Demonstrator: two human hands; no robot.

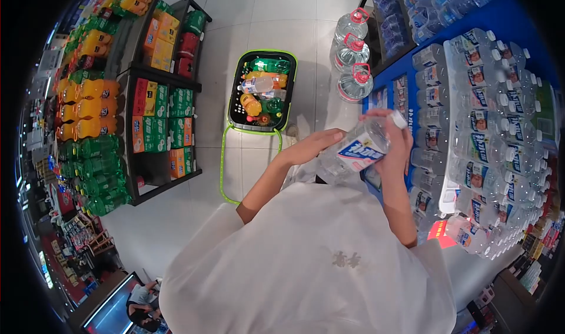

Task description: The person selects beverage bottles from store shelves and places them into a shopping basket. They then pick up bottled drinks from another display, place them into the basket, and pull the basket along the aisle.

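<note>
at the left, a black plastic basket with a lime-green rim (236, 98) stands on the pale tiled floor (265, 16), holding bottled drinks. the left hand (312, 148) lies against the lower part of a clear plastic bottle with a white cap (362, 148), tilted before the torso; how firmly it closes, i cannot tell. the right hand (393, 151) is wrapped around the upper end, near the cap. smooth, thin plastic probably suits a light, even squeeze, base supported, clear of the stacked clear bottles (474, 148) at right.
</note>
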